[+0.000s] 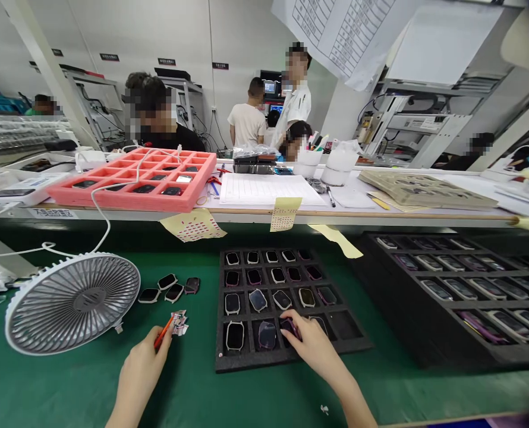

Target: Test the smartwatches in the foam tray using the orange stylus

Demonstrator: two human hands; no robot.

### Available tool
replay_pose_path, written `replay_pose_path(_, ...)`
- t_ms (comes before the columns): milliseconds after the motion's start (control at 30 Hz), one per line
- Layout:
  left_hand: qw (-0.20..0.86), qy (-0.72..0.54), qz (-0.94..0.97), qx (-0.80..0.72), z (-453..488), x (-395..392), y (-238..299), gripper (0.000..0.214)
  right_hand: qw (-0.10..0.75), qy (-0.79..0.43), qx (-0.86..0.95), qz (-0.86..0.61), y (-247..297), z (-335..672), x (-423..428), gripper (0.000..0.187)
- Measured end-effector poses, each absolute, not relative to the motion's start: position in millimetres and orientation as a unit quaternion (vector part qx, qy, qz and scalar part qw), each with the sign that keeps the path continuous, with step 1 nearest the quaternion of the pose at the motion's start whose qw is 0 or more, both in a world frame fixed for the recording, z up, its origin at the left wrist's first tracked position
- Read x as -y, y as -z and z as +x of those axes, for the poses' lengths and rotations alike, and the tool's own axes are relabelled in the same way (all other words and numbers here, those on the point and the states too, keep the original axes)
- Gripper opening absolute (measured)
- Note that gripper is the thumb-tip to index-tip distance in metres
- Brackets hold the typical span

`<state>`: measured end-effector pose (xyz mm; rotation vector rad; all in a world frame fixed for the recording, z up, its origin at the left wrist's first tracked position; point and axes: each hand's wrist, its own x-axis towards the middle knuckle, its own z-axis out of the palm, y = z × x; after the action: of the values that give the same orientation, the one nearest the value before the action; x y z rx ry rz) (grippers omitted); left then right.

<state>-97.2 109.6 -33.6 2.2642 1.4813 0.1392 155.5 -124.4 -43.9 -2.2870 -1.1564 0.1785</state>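
My left hand point(143, 364) is closed on a thin orange stick-like tool point(163, 334), its tip beside a small heap of peeled film scraps point(179, 323) on the green mat. My right hand point(312, 345) rests on the front row of a black foam tray point(222, 362) and pinches a dark watch body point(288, 325) in one of its cells. Several more watch bodies sit in the tray's other cells. A few loose watch bodies point(170, 288) lie on the mat left of the tray.
A white desk fan point(71, 301) lies face-up at the left, its cable running up to the shelf. A larger black tray point(425, 351) of watch bodies sits on the right. The raised shelf holds a pink tray point(126, 199), papers and a beige tray. People work behind.
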Motion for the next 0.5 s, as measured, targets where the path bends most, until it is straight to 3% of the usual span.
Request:
replay_pose_path(133, 0.297, -0.130, 0.803, -0.500, -81.0, -94.4, 22.0, 0.030, 0.449, -0.157, 0.381, -0.793, 28.5, 147.7, 125.2, 0.017)
replay_pose_path(300, 0.460, -0.160, 0.831, -0.267, -42.5, -38.9, -4.6, 0.038, 0.716, -0.359, 0.262, -0.538, -0.4, 118.5, 103.8, 0.017)
replay_pose_path(500, 0.580, -0.119, 0.791, -0.151, -16.1, 2.3, -23.9, 0.039, 0.785, -0.455, 0.175, -0.381, -6.5, 93.5, 77.5, 0.019)
